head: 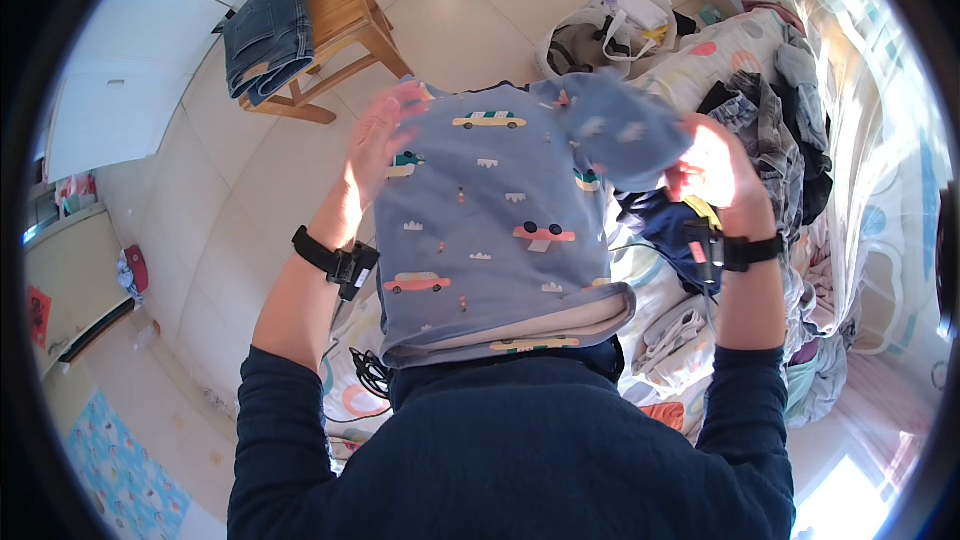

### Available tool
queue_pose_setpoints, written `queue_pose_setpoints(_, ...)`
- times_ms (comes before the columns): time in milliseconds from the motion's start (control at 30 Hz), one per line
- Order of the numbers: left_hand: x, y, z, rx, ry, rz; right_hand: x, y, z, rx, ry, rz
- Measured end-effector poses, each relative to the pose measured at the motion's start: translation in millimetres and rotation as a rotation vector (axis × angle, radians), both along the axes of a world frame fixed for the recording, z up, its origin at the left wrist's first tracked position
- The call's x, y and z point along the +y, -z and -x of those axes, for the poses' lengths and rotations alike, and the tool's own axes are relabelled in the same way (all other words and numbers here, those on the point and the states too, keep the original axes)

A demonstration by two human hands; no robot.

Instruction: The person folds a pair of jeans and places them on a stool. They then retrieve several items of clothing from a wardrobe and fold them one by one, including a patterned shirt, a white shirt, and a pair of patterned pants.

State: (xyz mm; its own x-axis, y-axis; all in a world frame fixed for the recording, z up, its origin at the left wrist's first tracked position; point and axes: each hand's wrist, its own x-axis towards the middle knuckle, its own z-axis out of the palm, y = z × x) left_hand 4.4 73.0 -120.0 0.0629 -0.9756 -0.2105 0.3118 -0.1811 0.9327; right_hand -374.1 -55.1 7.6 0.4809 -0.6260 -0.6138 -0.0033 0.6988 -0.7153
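A blue-grey children's long-sleeved top (487, 202) with printed cars and clouds lies spread over the person's lap, its hem nearest the body. My right hand (709, 165), in bright sunlight, is at the cuff end of the right-side sleeve (626, 131) and grips it; the sleeve is blurred. At the top's upper left edge is my left hand (382, 131), blurred, with fingers spread; whether it touches the fabric is unclear. Each wrist wears a black strap with a small device. The left-side sleeve is mostly hidden.
Folded blue jeans (268, 34) rest on a wooden stool (341, 4) at the upper left. A white bag (637, 7) with items stands on the tiled floor. Piled clothes (765, 135) and a navy garment (667, 232) lie on patterned bedding at the right. A black cable (369, 373) lies at the left.
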Motion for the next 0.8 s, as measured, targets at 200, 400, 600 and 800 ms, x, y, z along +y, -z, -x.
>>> queue_pose_setpoints(200,-6,-36,21,0.507,0.182,-0.359,35,37,-123,-0.061,-0.527,-0.174)
queue_pose_setpoints(400,28,-32,-15,0.147,0.436,-0.523,12,93,-90,0.487,-0.380,0.304)
queue_pose_setpoints(600,36,-31,-22,-0.286,0.486,-0.580,-10,177,-36,0.939,-0.384,0.589)
queue_pose_setpoints(800,49,-28,-46,-0.007,0.156,-0.695,-10,209,-32,0.668,-0.296,0.140)
